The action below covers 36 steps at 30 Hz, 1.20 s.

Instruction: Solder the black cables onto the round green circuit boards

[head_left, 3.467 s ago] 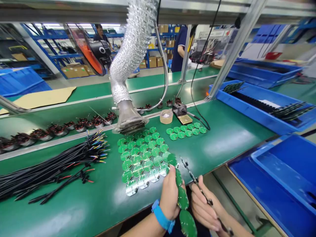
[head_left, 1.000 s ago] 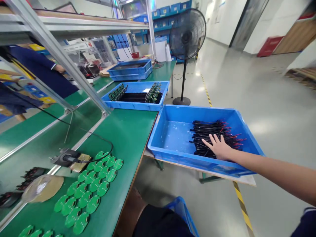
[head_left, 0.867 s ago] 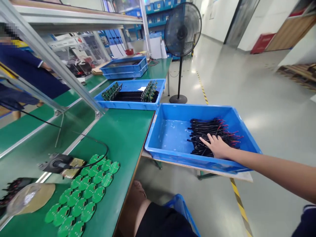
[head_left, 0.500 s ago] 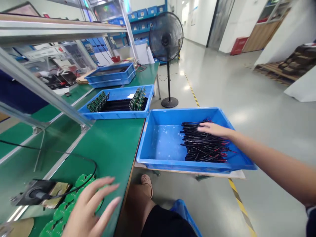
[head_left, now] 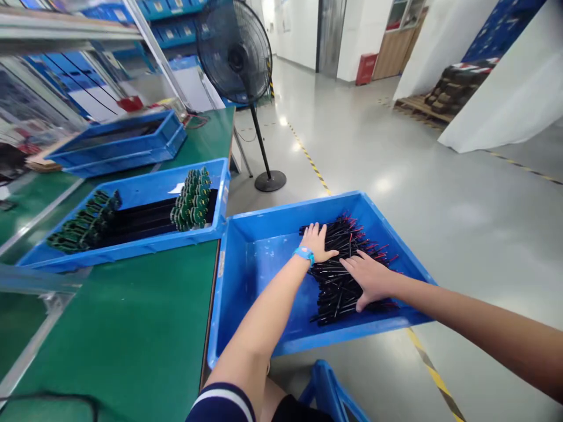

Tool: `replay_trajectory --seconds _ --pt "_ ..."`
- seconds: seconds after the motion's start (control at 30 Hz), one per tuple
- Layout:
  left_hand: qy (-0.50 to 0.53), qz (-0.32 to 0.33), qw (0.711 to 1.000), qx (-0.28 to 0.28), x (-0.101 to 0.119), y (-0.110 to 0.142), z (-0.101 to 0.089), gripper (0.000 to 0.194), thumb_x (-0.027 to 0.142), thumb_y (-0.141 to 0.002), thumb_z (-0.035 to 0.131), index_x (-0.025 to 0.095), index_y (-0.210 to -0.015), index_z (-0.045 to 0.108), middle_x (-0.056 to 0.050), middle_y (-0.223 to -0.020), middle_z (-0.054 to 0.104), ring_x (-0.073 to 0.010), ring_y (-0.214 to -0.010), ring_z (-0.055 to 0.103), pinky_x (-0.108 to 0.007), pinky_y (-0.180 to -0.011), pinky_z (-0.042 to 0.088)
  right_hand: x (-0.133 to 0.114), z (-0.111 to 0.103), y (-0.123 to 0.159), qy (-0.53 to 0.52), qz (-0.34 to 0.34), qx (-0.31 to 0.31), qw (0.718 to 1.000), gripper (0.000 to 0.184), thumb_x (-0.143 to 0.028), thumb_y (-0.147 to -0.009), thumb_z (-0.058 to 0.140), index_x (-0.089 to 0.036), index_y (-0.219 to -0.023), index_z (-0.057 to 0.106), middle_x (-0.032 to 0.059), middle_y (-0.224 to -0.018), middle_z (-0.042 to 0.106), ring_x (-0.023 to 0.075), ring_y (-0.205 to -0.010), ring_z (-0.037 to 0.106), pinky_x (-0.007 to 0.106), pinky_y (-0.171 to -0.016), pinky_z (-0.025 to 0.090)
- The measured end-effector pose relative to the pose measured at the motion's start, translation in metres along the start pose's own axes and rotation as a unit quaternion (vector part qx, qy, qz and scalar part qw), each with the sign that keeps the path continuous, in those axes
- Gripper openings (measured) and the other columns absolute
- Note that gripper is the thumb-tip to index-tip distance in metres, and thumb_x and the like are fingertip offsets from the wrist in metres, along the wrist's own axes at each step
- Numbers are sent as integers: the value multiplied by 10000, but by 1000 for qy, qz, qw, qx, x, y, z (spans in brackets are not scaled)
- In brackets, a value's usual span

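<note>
A heap of black wires [head_left: 335, 293] with red ends lies in the right part of a blue plastic bin [head_left: 259, 231]. My left hand [head_left: 314, 241], with a blue band on its wrist, rests on the heap's upper left edge, fingers stretched and thumb apart. Over the middle of the same wires lies my right hand [head_left: 370, 276], its fingers extended toward the left hand and its thumb pointing down. Neither hand is closed round any wires that I can make out.
Left of the bin runs a green-topped workbench [head_left: 145, 310]. It carries another blue tray [head_left: 153, 240] with green circuit boards [head_left: 192, 199] and black strips. A standing fan [head_left: 237, 58] is behind, and a blue stool [head_left: 328, 387] is below the bin.
My left hand has moved from over the green bench into the bin, onto the wires. My right hand has come lower on the heap. The view has swung right.
</note>
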<state>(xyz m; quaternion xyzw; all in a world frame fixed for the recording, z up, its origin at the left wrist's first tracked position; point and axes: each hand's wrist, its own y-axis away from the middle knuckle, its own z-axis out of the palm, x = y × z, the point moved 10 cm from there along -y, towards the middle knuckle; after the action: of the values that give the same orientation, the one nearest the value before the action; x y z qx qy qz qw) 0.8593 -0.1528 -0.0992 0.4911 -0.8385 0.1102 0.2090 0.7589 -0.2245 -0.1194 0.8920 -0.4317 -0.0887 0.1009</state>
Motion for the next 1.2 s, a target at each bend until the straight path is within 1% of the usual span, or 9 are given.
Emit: replay_trajectory --seconds 0.1,0.23,0.33,0.43,0.57,0.77,0.9,1.0,1.2 --pt "-34 0 999 -37 4 -16 31 1148 534 -537 729 97 -1421 143 -200 -1496 75 -339 -1386 2 -461 -1125 -15 -11 2 6 28 -16 2 999 1285 -685 -383 691 20 -1363 252 308 -1348 374 432 -1258 341 583 -1085 88" --pt "-82 -27 994 -74 -4 -26 48 1320 585 -453 739 60 -1424 16 -252 -1484 -6 -399 -1364 -67 -537 -1092 -67 -26 15 1 70 -18 -2 997 1263 -490 -316 791 -113 -1391 245 263 -1408 310 493 -1277 258 665 -1028 58" --pt "-110 -21 988 -104 -3 -31 56 1327 592 -452 735 77 -1425 -6 -255 -1484 10 -397 -1367 -56 -549 -1084 -76 -30 20 -1 86 -14 -9 996 1235 -354 -305 814 -158 -1390 256 247 -1407 316 504 -1260 265 682 -1006 82" --pt "-126 -13 983 -130 -1 -33 61 1310 609 -470 720 80 -1424 -6 -267 -1478 38 -398 -1370 3 -542 -1090 -51 -29 14 0 78 -26 -15 997 1170 -308 -406 789 -159 -1408 204 252 -1325 408 459 -1194 377 633 -988 196" --pt "-137 -6 980 -141 -1 -32 63 1287 644 -503 680 99 -1425 -34 -241 -1489 31 -377 -1377 3 -505 -1104 -41 -27 9 -3 62 -30 -31 997 1090 -289 -511 752 -194 -1421 158 216 -1178 517 364 -1034 515 547 -924 321" --pt "-157 -19 977 -144 -2 -32 63 1288 614 -508 694 119 -1427 -61 -218 -1497 14 -376 -1378 2 -510 -1104 -23 -24 22 -18 73 27 -47 996 1331 -286 -273 863 -179 -1415 187 253 -1298 416 474 -1178 358 665 -977 131" --pt "-169 -37 975 -140 -3 -37 63 1323 571 -460 749 150 -1433 -42 -207 -1500 27 -395 -1373 6 -539 -1089 -57 -27 18 -12 77 10 -52 996 1242 -300 -418 825 -176 -1428 112 211 -1171 511 372 -1047 498 541 -956 283" --pt "-163 -37 976 -136 -5 -40 63 1336 584 -424 764 193 -1438 -13 -189 -1504 42 -409 -1368 9 -558 -1079 -69 -32 13 -1 82 -17 -70 994 1129 -271 -529 761 -188 -1430 86 173 -1036 566 303 -895 560 424 -828 398" --pt "-122 -15 986 -111 -6 -37 53 1309 562 -456 778 173 -1441 9 -200 -1499 58 -442 -1356 2 -595 -1072 -46 -34 17 4 86 -20 -100 991 1119 -242 -535 751 -177 -1431 85 193 -990 575 317 -833 571 410 -744 418"
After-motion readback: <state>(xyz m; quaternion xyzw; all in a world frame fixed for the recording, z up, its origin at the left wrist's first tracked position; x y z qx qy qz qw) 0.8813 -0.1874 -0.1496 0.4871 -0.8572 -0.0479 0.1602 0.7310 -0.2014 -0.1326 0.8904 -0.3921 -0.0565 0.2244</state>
